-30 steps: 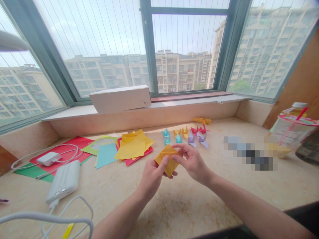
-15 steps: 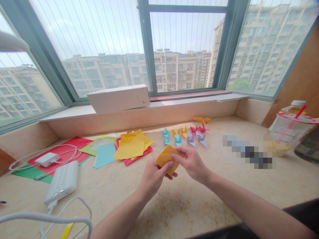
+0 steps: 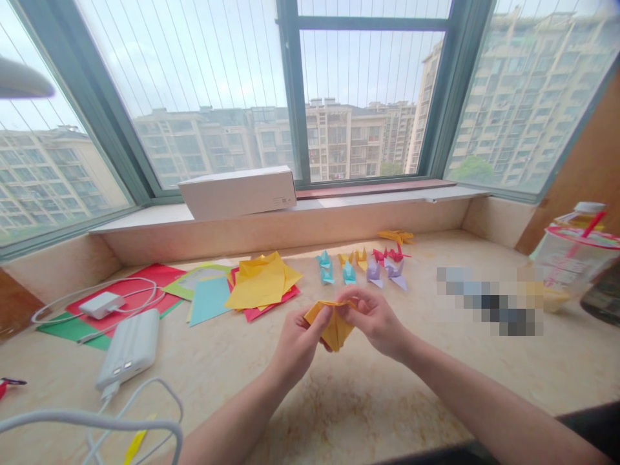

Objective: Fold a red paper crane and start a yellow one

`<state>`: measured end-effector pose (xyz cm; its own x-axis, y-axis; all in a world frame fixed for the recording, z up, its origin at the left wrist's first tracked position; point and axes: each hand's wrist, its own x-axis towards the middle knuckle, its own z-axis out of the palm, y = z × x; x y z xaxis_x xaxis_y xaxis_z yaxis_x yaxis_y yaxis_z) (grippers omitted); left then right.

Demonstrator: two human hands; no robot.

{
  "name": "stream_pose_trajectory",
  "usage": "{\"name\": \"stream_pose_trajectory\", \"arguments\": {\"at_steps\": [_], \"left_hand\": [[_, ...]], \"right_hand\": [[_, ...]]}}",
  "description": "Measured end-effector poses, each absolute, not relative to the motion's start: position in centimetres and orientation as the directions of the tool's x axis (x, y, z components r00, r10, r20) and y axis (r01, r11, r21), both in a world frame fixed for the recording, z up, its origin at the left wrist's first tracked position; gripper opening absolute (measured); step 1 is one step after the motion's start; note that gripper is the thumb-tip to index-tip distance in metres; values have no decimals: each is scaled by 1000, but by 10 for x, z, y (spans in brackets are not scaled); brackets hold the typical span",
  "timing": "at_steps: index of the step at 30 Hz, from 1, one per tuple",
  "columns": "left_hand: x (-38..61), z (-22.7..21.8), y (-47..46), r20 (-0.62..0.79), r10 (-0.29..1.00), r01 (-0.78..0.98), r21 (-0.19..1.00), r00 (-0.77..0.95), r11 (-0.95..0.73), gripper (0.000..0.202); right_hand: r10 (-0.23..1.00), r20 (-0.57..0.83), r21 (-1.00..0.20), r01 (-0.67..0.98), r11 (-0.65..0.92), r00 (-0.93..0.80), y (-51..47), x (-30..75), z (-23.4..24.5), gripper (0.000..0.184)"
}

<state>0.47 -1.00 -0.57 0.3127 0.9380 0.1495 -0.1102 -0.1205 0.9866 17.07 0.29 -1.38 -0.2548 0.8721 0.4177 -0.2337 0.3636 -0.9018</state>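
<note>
Between both hands is a folded piece of yellow origami paper (image 3: 338,334), held above the counter with its point facing me. My left hand (image 3: 301,339) pinches its left side, thumb on top. My right hand (image 3: 372,318) grips the upper right edge between thumb and fingers; some fingertips are hidden behind the paper. Just beyond the hands stand several small folded paper cranes: blue ones (image 3: 325,266), purple ones (image 3: 386,274), yellow ones (image 3: 357,258) and red ones (image 3: 391,254). A yellow paper stack (image 3: 264,281) lies to the left, over red sheets.
A blue sheet (image 3: 209,300), red paper (image 3: 162,281) and green paper (image 3: 72,329) lie left. On them rest a white charger (image 3: 101,305) and a power bank (image 3: 130,349) with cables. A white box (image 3: 237,192) sits on the sill. A plastic cup (image 3: 566,268) stands right.
The yellow paper has turned from a flat diamond to a shape with its point toward me, its top edge now pinched by both hands. The view has shifted slightly left.
</note>
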Motion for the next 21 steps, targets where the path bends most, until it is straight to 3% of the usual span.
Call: {"name": "stream_pose_trajectory", "arguments": {"at_steps": [8,13,21], "left_hand": [[3,-4,-10,193,951,-169,973,241,-155,35],[-3,0,-8,244,941,-76,970,236,-232,35],[-2,2,-7,159,905,-17,986,394,-166,38]], "right_hand": [[858,428,-900,-227,373,-286,-1,172,-8,20],[904,389,-916,-184,357,-180,1,169,-14,21],[913,395,-918,-13,395,-101,2,170,-21,19]]}}
